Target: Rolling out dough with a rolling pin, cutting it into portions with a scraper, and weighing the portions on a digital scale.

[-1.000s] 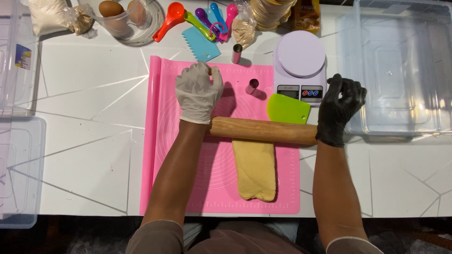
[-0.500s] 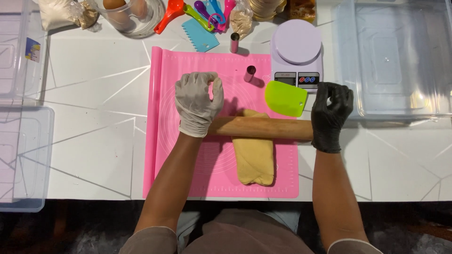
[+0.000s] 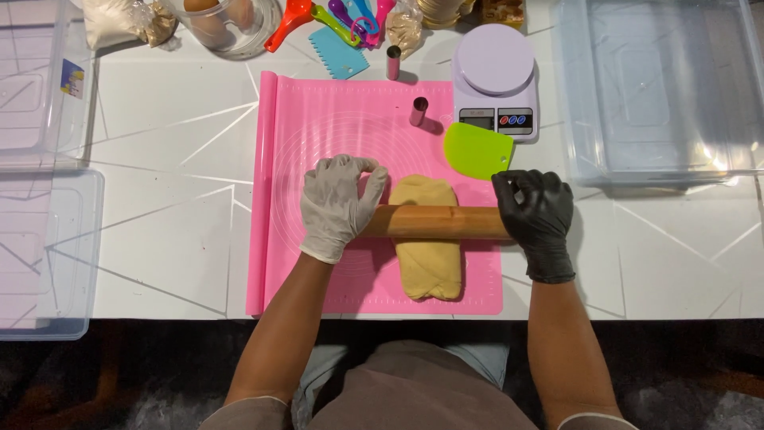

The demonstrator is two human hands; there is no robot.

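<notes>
Your left hand (image 3: 338,205), in a pale glove, is curled over one end of the wooden rolling pin (image 3: 434,222), and your right hand (image 3: 535,216), in a black glove, is closed around the other end, so the pin lies crosswise between them, resting across the upper half of the dough (image 3: 428,245). The dough is a long yellow slab lying lengthwise on the pink mat (image 3: 318,127), near its right side, with a folded-looking lower end. It looks soft and pliable, likely to give under pressure and to tear or stick if pushed hard, so even weight from both ends should suit it better than force from one side. The pin looks stiff, smooth and fairly heavy; the ends, where you hold it, are the natural grip, clear of the dough. Just beyond your right hand a green scraper (image 3: 476,149) overlaps the mat's edge beside the lilac kitchen scale (image 3: 495,68), and a small metal cutter (image 3: 419,111) stands on the mat, well apart from the dough
</notes>
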